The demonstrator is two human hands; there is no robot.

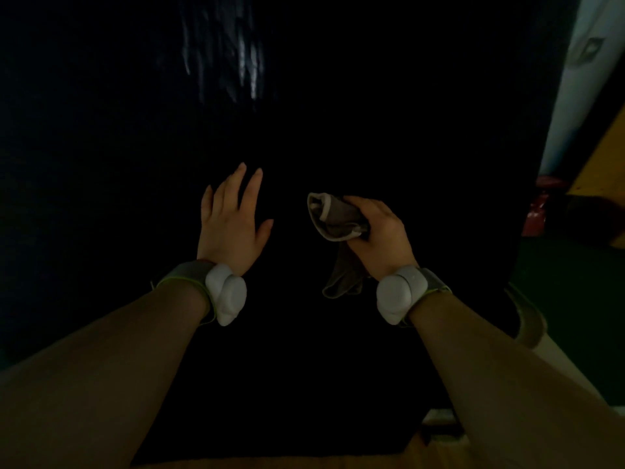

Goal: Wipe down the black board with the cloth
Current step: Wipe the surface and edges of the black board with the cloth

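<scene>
The black board (338, 113) fills most of the view, upright in front of me, with a streaky shine near its top. My left hand (230, 221) is spread flat, fingers apart, over or against the board at centre left, holding nothing. My right hand (378, 236) grips a bunched grey-brown cloth (334, 218) at centre right; one end of the cloth hangs down below the hand. Whether the cloth touches the board I cannot tell. Both wrists carry white devices on grey bands.
The board's right edge runs down the right side. Beyond it are a pale wall (581, 79), a red object (541, 211) low down and a green floor (568, 286). A wooden strip (304, 463) shows below the board's bottom edge.
</scene>
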